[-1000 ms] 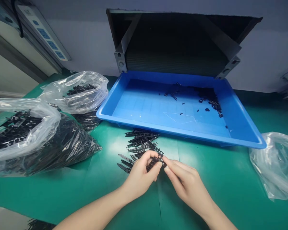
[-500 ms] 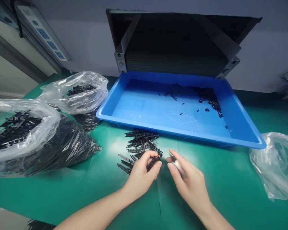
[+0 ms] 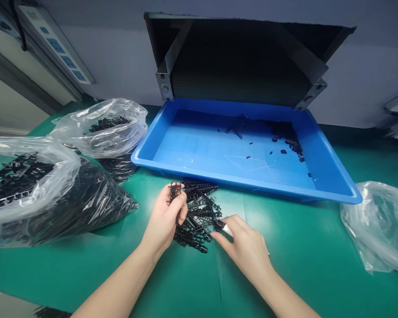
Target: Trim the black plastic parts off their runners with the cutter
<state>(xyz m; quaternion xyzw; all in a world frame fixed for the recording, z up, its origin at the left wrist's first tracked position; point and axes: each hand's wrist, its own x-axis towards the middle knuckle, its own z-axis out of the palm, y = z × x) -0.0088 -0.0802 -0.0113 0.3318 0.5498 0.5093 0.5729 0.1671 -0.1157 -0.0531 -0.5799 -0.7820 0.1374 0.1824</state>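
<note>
My left hand (image 3: pixel 166 216) is closed around black plastic parts (image 3: pixel 175 189) with ring-shaped openings, which stick up above its fingers. Below and beside it, a pile of black plastic strips (image 3: pixel 199 214) lies on the green table. At the pile's right edge, my right hand (image 3: pixel 247 245) holds a slim white tool (image 3: pixel 227 229) with a dark front end. Most of that tool is hidden in the palm, so its kind is unclear. Its dark end is close to the strips; whether it touches them I cannot tell.
Behind the pile stands a blue tray (image 3: pixel 245 187) with small black pieces (image 3: pixel 295 143), below a dark wall opening (image 3: pixel 239 62). Two clear bags of black parts (image 3: pixel 86 198) stand left. A clear plastic bag (image 3: pixel 378 225) lies right. A power strip (image 3: pixel 61 48) hangs on the wall.
My left hand has moved left and up with the black parts, baring more of the pile. My right hand has come down and left to the pile's edge with the white tool.
</note>
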